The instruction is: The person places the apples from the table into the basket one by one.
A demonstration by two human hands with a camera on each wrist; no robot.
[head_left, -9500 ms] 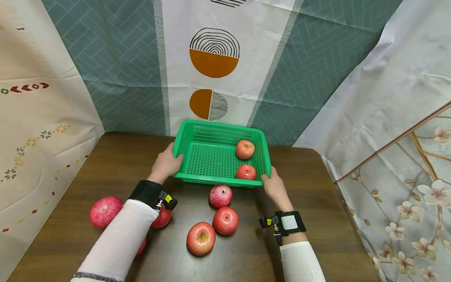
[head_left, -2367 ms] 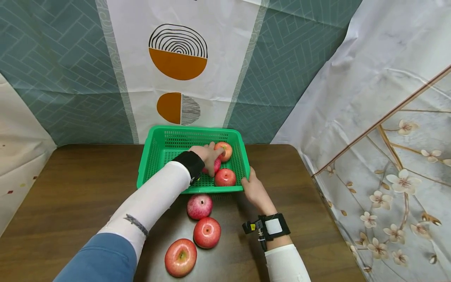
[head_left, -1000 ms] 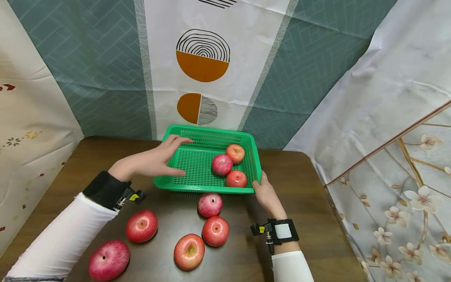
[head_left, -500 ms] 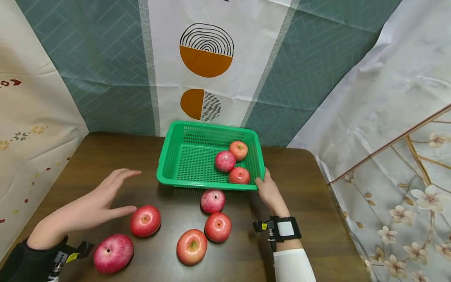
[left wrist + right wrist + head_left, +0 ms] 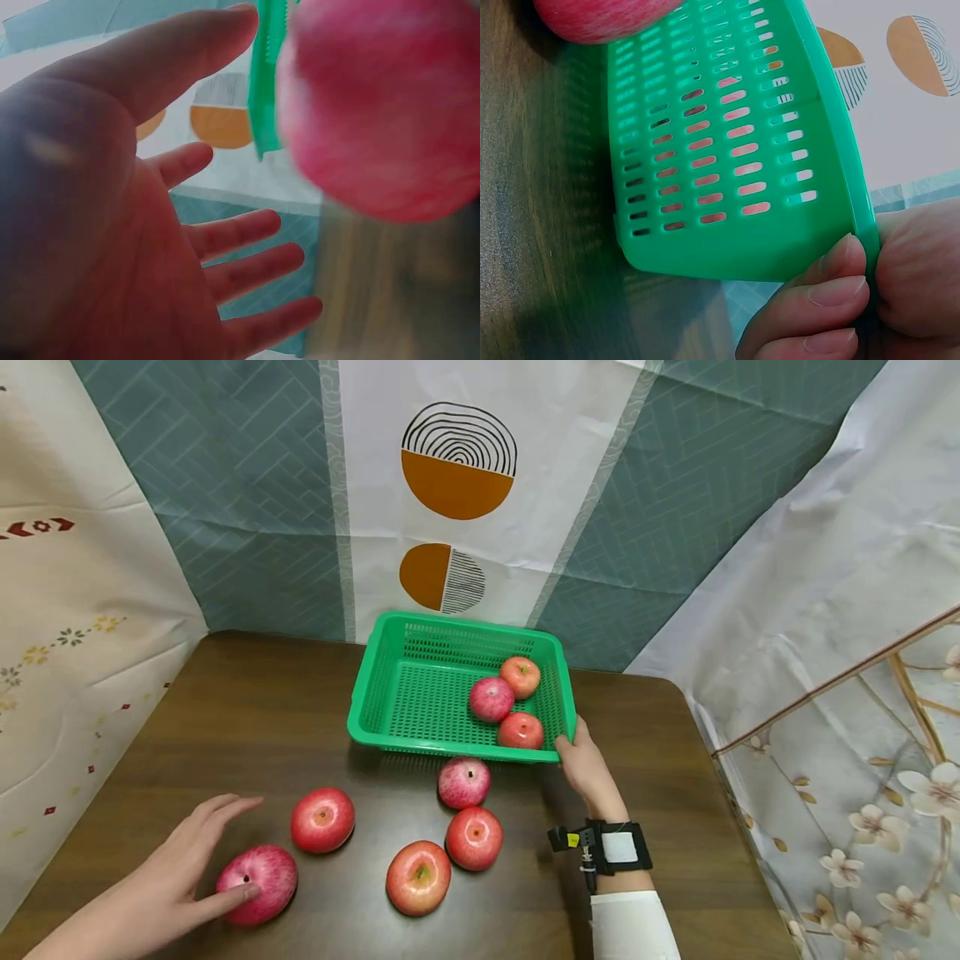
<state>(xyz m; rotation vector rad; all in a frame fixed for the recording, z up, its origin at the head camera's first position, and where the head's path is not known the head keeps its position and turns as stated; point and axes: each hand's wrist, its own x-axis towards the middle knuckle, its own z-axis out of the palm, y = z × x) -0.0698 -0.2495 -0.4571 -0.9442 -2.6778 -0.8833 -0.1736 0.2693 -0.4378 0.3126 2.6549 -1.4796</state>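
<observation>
Brown wooden table (image 5: 247,727): left hand (image 5: 168,881) at the near-left pink fruit (image 5: 266,881).
Spread and empty, that hand has drawn back near; four other fruits (image 5: 322,820) lie rightward; farther, the right hand (image 5: 588,768) grips the near-right corner of a green basket (image 5: 420,743) holding three fruits (image 5: 491,699), so five remain outside.

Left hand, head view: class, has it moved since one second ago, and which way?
Yes. Judged against the table, the left hand has drawn back and left, from over the green basket to the leftmost pink fruit.
</observation>
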